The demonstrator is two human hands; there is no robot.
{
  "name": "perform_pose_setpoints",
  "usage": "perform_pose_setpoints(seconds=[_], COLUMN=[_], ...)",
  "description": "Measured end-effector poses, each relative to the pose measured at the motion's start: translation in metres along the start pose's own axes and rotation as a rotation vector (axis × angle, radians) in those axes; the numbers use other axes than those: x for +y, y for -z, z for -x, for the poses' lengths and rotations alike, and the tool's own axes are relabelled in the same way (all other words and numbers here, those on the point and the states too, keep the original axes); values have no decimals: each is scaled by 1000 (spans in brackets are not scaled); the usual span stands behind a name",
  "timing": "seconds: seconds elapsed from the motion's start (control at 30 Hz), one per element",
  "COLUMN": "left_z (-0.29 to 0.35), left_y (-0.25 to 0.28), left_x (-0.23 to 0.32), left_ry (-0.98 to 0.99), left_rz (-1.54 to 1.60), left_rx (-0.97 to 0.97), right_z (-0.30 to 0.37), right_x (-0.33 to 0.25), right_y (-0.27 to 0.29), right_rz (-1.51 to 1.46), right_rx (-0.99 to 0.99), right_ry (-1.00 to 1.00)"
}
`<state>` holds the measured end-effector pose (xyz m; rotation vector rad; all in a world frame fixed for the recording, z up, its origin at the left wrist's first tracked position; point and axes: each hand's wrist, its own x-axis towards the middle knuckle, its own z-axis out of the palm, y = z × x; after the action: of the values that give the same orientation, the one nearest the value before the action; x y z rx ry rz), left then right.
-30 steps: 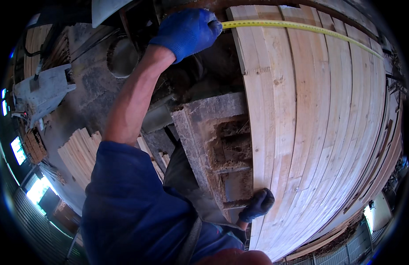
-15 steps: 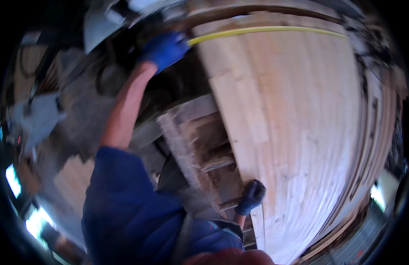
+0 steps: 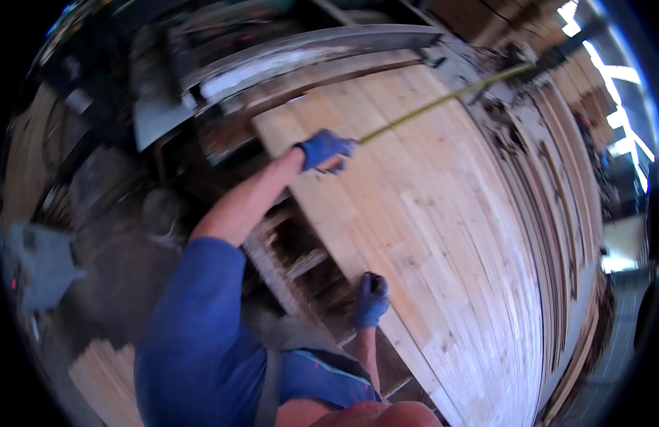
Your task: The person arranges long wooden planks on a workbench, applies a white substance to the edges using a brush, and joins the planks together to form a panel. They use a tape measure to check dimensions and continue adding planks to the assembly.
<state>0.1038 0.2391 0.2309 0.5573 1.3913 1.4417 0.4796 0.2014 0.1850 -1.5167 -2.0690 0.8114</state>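
Observation:
My left hand (image 3: 327,151), in a blue work glove, is closed around the near end of a yellow measuring tape (image 3: 443,98). The tape runs out straight from it, slanting up and right past the far edge of a wide pale wood panel (image 3: 429,213) made of joined strips. That hand is over the panel's left part. Lower down, my right hand (image 3: 371,300), also gloved in blue, is curled into a fist by the panel's near left edge. Whatever it may hold is hidden by the fingers.
A rough wooden frame (image 3: 276,274) with crosspieces stands under and left of the panel. Long thin wood strips (image 3: 557,213) lie along its right side. A metal beam (image 3: 308,46) spans the far end. Pale boards (image 3: 105,377) are stacked at lower left.
My left hand has come down and right over the panel, and the tape now slants rather than lying across the far end. My right hand stays a fist at the edge; the view has turned.

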Motion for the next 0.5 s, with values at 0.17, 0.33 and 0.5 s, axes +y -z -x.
perform_pose_setpoints(seconds=[0.17,0.33,0.5], left_z=[167,305,344], left_y=[-28,-40,4], left_x=[-62,-121,-79], left_ry=[-185,13,-105], left_rz=[-324,-49,-209], left_rx=[-44,33,366], right_z=[-4,-5,2], right_x=[14,27,28], right_y=[-8,-1,-3], right_rz=[-286,-543,-265], right_rx=[-219,-405,-356], right_ry=[-70,37,170])
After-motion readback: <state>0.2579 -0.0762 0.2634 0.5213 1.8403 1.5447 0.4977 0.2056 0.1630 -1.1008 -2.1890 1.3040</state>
